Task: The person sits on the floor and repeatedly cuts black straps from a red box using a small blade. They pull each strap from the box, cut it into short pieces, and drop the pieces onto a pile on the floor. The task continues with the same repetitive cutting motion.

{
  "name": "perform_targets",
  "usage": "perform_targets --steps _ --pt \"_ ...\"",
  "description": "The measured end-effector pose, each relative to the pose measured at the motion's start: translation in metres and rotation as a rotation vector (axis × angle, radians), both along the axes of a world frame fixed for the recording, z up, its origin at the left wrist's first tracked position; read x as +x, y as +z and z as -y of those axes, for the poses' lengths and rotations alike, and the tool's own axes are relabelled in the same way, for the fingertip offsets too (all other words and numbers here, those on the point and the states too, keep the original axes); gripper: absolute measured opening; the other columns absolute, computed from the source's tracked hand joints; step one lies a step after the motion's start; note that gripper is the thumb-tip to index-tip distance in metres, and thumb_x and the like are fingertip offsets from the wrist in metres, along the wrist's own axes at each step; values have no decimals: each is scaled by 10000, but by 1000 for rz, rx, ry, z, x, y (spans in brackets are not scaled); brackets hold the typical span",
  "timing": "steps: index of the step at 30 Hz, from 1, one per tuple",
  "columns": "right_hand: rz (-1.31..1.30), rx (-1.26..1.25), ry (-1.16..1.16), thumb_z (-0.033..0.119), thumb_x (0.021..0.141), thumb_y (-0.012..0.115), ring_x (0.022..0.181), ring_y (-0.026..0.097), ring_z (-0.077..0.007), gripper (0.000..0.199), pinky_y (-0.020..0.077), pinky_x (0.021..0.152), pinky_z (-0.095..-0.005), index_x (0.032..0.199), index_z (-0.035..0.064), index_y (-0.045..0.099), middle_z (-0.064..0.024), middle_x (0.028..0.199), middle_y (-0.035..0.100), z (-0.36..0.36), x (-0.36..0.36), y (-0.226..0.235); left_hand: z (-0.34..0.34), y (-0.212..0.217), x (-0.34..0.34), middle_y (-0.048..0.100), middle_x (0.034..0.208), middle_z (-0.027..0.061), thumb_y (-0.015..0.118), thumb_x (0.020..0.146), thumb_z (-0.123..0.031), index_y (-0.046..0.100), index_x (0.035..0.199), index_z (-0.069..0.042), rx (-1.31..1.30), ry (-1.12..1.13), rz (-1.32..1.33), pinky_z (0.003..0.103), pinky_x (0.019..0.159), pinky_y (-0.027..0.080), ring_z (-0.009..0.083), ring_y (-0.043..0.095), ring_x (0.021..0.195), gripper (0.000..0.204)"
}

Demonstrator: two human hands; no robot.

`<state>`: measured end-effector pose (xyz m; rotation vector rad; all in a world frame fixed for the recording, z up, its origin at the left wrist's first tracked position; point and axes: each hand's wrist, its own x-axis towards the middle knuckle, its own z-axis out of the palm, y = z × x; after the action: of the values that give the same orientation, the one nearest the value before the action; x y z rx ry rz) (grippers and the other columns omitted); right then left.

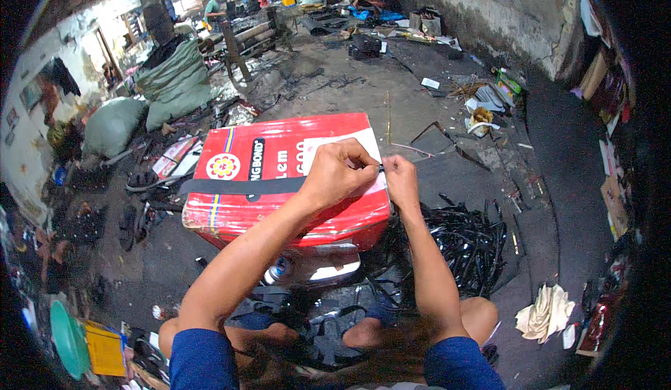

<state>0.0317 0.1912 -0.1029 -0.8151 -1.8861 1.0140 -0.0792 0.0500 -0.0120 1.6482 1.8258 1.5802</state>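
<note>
A red cardboard box [279, 215] wrapped in shiny clear film stands in front of me. Across its top lies a flat black strip [244, 185], which passes out of sight at my left forearm. Over the box's right part, my left hand [341, 170] is closed in a pinch. My right hand [400, 179] is closed too, at the box's right edge, its fingertips meeting those of the left. Between them shows a small dark piece [381, 168], mostly hidden by the fingers. A white patch [360, 140] on the box top is partly covered by my left hand.
A heap of glossy black strips [468, 247] lies right of the box. A can [278, 270] is at its near side. Stuffed green sacks [115, 126] stand at the left, a crumpled cloth [545, 313] at the lower right. Far back, a person [214, 9] is visible.
</note>
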Motion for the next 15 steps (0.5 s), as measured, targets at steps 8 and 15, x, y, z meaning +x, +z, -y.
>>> perform_targets --steps 8,15 --pt "32 -144 -156 207 939 699 788 698 -356 263 518 765 -446 859 -44 695 -232 834 712 -20 21 -144 -7 -6 -1 711 803 56 743 840 -30 745 829 27 9 -71 17 269 612 521 101 647 696 58" --pt "134 -200 -273 255 930 696 828 670 -428 314 521 792 -485 814 -35 664 -245 854 695 -12 54 -241 -6 -4 1 707 850 51 750 861 -26 745 838 12 -11 -59 -34 257 596 513 97 649 722 45"
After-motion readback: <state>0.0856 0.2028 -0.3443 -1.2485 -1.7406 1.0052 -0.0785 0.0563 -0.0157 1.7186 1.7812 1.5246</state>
